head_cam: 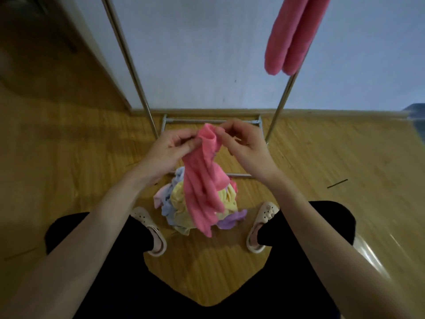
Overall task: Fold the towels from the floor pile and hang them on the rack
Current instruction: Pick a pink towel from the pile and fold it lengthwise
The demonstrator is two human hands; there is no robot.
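A pink towel (202, 178) hangs crumpled from both my hands above the floor pile. My left hand (171, 149) pinches its top edge on the left. My right hand (245, 143) pinches the same edge on the right, close beside the left. Below lies the pile of towels (181, 203), yellow, lilac, pale blue and pink, between my two feet. The metal rack (128, 58) stands against the wall, and a folded pink towel (289, 35) hangs from its top at the upper right.
The rack's floor bars (207, 121) lie just beyond my hands by the skirting board. My feet in cream clogs (151, 229) flank the pile on the wooden floor. A wooden door or cabinet edge (92, 54) stands at the left.
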